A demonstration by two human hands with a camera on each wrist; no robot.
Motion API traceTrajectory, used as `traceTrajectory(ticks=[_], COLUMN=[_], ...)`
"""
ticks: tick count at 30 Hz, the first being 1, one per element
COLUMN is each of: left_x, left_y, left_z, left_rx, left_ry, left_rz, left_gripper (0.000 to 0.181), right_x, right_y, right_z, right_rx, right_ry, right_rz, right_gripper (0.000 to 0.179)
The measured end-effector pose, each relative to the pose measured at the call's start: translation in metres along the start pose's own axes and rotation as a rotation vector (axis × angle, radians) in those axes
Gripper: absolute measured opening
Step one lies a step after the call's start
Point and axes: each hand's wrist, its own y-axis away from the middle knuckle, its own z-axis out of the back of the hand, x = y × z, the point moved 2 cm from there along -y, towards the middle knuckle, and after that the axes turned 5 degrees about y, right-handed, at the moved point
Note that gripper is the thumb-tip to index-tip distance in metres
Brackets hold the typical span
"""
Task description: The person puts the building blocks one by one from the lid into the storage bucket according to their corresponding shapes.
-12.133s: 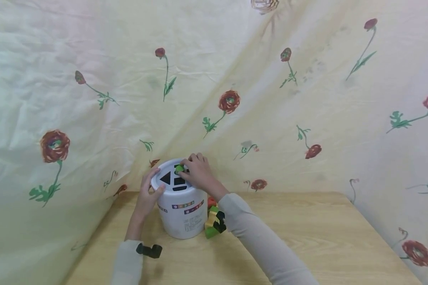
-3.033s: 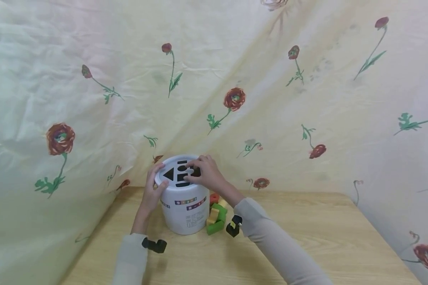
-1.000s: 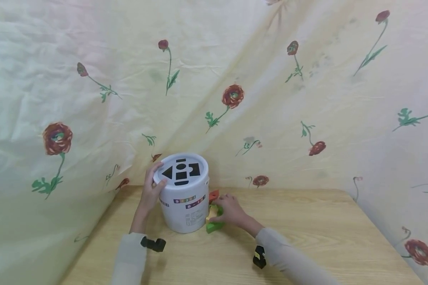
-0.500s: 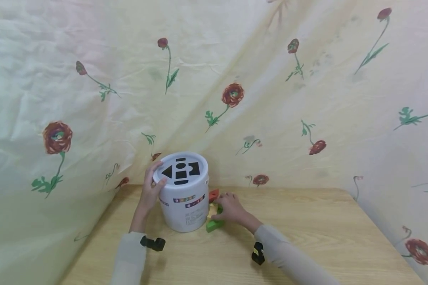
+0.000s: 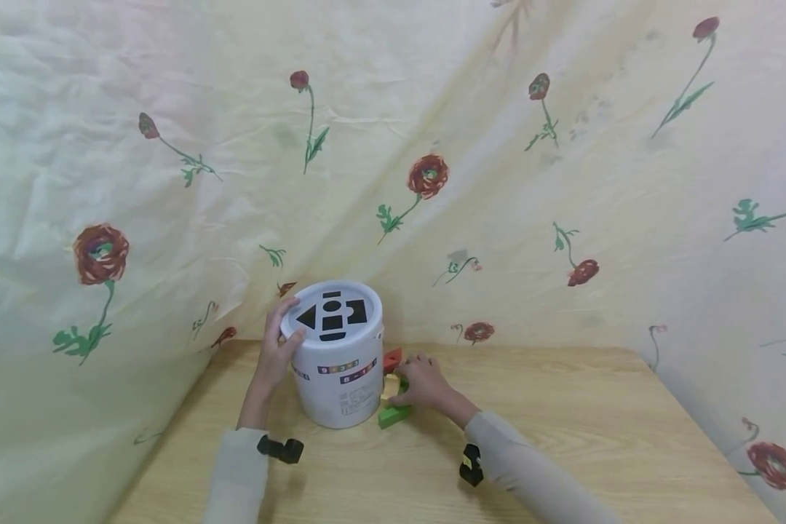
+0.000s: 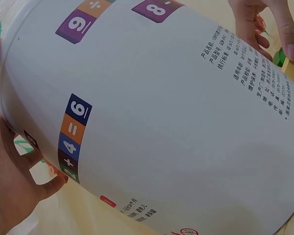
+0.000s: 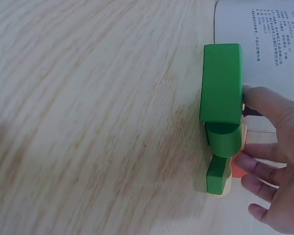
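Holding the white bucket [image 5: 337, 397] by its top edge, my left hand [image 5: 276, 353] has its thumb near the front and its fingers round the left side, in the view from my head. The bucket stands on the wooden desk [image 5: 563, 407] and has black holes [image 5: 332, 322] in its top. My right hand [image 5: 429, 386] is down low, just to the right of the bucket, bent over a little heap of blocks. The yellow block [image 5: 390, 389] is between that hand and the bucket. The long green block [image 5: 395, 416] lies nearer to me, just past my thumb. The red block [image 5: 392, 359] lies on the far side, by my fingertips.

In the view from my left wrist, the bucket fills most of the space, with number stickers [image 6: 72, 137] on its side. Up in the corner, my right thumb tip is right at the yellow block, with green just beside it.

In the view from my right wrist, my thumb reaches to the side of the long green block. The round-sided green block [image 7: 225, 141] comes next, then the small green block [image 7: 216, 176], close to my fingers. My thumb and fingers are well apart, and I cannot tell if they grip a block or only touch one.
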Motion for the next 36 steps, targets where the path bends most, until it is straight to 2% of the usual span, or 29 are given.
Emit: traceTrajectory(ticks=[8,19,27,36], left_x=[0.0,0.0,0.0,-0.002], left_y=[0.0,0.003,0.002,0.001], left_z=[-0.001,-0.001,-0.001,-0.001], left_rx=[0.015,0.005,-0.002,0.001], left_ry=[0.005,-0.004,-0.006,-0.003], left_rz=[0.013,0.02,0.013,-0.003], left_gripper=[0.066,0.063,0.063,0.063], right_x=[-0.001,-0.002,-0.002,-0.001], right_y=[0.0,0.004,0.009,0.017], right_z=[-0.005,-0.013,-0.005,0.008], right_rx=[-0.003,-0.152,-0.221,-0.316], right_ry=[-0.008,-0.047,-0.143,-0.194], right_rz=[-0.053,-0.012,-0.001,0.005], right_gripper=[0.059,0.065,0.07,0.069])
